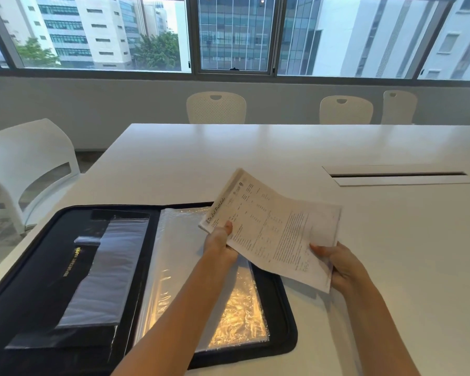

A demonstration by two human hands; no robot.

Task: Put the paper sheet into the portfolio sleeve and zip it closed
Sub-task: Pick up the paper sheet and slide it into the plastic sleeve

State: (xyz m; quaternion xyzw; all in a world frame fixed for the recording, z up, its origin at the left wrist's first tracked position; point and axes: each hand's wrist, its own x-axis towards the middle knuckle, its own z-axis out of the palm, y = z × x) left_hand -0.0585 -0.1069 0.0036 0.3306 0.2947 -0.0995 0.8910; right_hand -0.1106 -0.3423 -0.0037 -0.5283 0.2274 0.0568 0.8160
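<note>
A black zip portfolio (38, 272) lies open flat on the white table (255, 153) at the near left. Its left half carries dark pockets and a clear pouch; its right half shows shiny clear plastic sleeves (236, 316). A printed paper sheet (272, 226), possibly more than one, hangs in the air over the portfolio's right edge, tilted. My left hand (219, 244) pinches its near left corner, thumb on top. My right hand (342, 263) holds the sheet's right lower edge from underneath with the thumb on the paper.
A cable slot with a flap (396, 175) is set into the table at the right. A white chair (30, 164) stands at the table's left side, and three white chairs (216, 107) line the far side under the windows.
</note>
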